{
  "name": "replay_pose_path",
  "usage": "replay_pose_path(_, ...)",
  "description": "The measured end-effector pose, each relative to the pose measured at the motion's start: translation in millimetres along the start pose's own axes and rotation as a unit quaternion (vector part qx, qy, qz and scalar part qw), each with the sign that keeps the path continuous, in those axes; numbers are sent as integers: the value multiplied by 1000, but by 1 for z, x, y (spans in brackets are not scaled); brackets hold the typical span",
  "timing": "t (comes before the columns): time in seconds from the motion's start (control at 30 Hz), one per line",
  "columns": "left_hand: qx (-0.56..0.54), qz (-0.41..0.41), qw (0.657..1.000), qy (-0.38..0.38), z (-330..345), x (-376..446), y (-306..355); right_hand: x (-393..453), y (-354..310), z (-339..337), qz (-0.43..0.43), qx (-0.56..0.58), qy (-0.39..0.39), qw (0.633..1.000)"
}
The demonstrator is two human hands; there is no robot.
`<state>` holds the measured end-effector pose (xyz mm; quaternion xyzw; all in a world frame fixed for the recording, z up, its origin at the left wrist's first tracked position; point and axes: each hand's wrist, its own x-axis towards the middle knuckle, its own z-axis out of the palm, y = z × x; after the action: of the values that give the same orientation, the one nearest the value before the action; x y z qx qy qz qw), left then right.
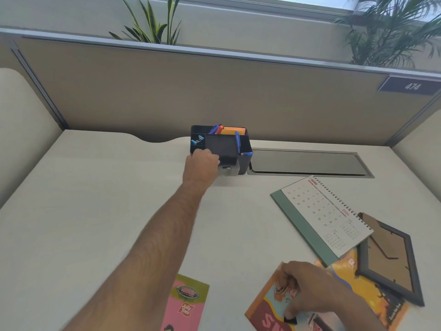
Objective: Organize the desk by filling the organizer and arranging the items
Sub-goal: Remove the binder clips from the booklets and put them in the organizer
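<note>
The right hand [307, 287] presses a booklet [269, 309] flat, grip curled on a small black item at its edge. Farther off, the left hand's [201, 161] grip clamps the organizer's [226, 146] near-left corner on the tabletop [107, 187].

Both forearms bare, no sleeves in view; left hand [201, 163] and right hand [307, 286] ungloved

On the bench we count one black organizer [222, 149], one June desk calendar [327, 216], one face-down picture frame [391, 259], two booklets, one pink [188, 304] and one orange [267, 311], and three blue pens [237, 142].
</note>
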<state>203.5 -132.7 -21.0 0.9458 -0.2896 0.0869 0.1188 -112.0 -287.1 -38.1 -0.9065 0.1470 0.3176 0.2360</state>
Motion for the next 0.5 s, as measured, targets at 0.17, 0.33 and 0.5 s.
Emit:
replay_pose_path(0.17,57,-10,997,-58,8,2,6,-6,-3,6,-19,-64,-7,998)
replay_pose_path(0.33,60,-12,995,-82,8,4,7,-5,-8,6,-39,-45,-20,998)
replay_pose_path(0.5,65,-3,992,-105,8,4,5,3,-14,12,-64,-65,43,995)
